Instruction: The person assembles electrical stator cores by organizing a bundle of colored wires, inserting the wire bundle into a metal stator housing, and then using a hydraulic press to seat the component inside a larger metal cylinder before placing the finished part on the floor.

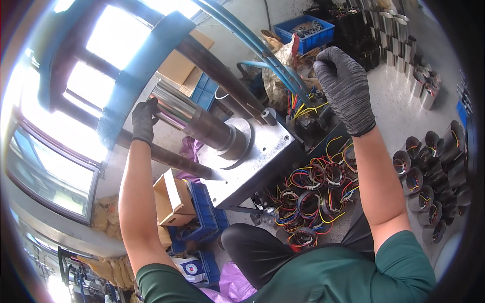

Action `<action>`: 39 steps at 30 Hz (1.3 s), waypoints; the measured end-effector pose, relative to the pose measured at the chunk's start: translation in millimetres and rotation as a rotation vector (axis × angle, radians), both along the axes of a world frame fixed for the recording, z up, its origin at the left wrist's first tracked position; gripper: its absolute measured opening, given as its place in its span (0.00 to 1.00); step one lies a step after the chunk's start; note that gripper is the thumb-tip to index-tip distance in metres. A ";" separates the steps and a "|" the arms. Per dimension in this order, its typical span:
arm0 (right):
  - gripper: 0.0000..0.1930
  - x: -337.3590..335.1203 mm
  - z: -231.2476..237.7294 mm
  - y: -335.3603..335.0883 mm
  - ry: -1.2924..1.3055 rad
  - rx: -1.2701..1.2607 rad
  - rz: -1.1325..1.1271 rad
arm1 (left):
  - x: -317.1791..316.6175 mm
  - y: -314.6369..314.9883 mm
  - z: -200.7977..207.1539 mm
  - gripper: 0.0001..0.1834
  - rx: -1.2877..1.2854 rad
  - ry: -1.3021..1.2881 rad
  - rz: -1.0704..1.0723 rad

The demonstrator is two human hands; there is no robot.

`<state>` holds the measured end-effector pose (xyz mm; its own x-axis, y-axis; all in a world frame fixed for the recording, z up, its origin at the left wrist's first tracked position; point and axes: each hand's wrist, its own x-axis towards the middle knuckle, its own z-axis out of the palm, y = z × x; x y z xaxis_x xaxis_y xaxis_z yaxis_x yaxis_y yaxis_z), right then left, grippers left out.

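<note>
Touches silver cylinder (pixel 175 104) with left hand (pixel 143 120), cannot tell whether pinching; holds right hand (pixel 345 91) at far right with fingers curled together.

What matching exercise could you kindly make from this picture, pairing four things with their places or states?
Things:
1. left hand
2. right hand
3. wired rings
4. topmost crate

Places or states:
A. clustered, with red, yellow and blue leads
B. raised, fingers curled, apart from the cylinder
C. blue, with grey parts inside
D. at the upper end of the shiny cylinder

Pairs: 1-D, 2-B, 3-A, 4-C
</note>
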<state>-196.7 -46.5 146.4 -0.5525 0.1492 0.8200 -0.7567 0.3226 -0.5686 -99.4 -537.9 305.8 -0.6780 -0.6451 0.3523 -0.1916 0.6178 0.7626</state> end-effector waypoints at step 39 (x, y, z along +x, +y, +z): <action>0.11 126.8 -33.2 91.0 -0.298 1.528 0.225 | 43.9 92.9 -337.4 0.42 0.009 0.297 0.079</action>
<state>-69.9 44.5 113.2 -0.6113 -0.7910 -0.0256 -0.7911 0.6100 0.0449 -55.5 -445.0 -31.7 -0.4934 -0.6959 0.5218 -0.0066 0.6029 0.7978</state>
